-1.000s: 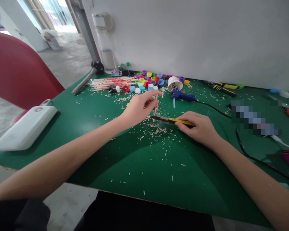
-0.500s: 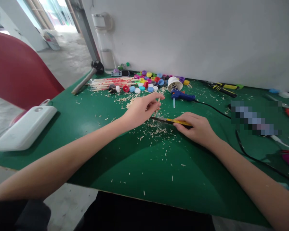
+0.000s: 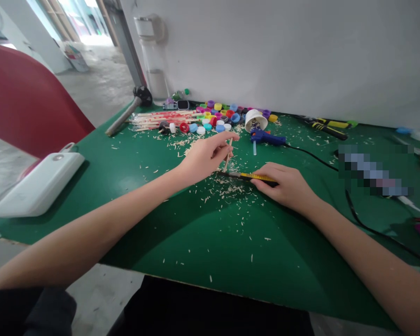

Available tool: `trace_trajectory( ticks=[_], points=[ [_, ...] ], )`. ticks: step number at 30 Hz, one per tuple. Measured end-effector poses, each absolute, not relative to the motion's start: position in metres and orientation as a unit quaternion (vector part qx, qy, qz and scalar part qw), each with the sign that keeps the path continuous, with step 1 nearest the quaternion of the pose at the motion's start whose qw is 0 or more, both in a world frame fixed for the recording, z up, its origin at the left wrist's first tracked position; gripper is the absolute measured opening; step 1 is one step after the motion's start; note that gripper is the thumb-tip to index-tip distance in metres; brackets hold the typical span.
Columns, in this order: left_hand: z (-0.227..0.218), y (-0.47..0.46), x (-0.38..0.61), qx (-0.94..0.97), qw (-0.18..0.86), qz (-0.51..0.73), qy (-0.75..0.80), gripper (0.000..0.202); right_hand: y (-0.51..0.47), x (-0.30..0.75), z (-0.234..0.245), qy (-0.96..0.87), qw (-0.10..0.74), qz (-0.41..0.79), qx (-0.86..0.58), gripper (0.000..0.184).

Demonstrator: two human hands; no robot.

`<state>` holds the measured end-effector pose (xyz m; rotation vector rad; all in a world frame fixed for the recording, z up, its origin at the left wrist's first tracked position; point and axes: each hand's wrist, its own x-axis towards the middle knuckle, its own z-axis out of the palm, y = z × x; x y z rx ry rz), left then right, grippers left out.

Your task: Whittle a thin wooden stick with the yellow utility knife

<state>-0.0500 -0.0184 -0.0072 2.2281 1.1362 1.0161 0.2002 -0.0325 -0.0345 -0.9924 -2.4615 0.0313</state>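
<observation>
My left hand (image 3: 203, 156) pinches a thin wooden stick (image 3: 228, 155) and holds it nearly upright with its lower end on the green table (image 3: 203, 233). My right hand (image 3: 287, 185) grips a yellow and black utility knife (image 3: 254, 177) lying low over the table, its blade tip at the base of the stick. Pale wood shavings (image 3: 227, 189) are scattered under and around both hands.
Coloured bottle caps (image 3: 219, 116), a bundle of sticks (image 3: 161, 119), a tipped white cup (image 3: 255, 119) and a blue glue gun (image 3: 266, 137) with a black cable (image 3: 357, 214) lie behind. A white power bank (image 3: 38, 184) sits left, a hammer (image 3: 126, 114) far left, pliers (image 3: 327, 127) back right.
The stick in my left hand has tilted a little and come back nearly upright. The knife in my right hand has barely moved.
</observation>
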Motion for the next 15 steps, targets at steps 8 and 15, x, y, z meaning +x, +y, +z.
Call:
trace_trajectory(
  ticks=[8, 15],
  points=[
    [-0.0059, -0.0189, -0.0503, 0.805, 0.221, 0.366, 0.411, 0.037, -0.0322, 0.2014, -0.0356, -0.895, 0.257, -0.008, -0.365, 0.012],
    [-0.0076, -0.0177, -0.0511, 0.808, 0.221, 0.361, 0.411, 0.039, -0.0318, 0.2011, -0.0358, -0.896, 0.266, -0.02, -0.354, 0.014]
  ],
)
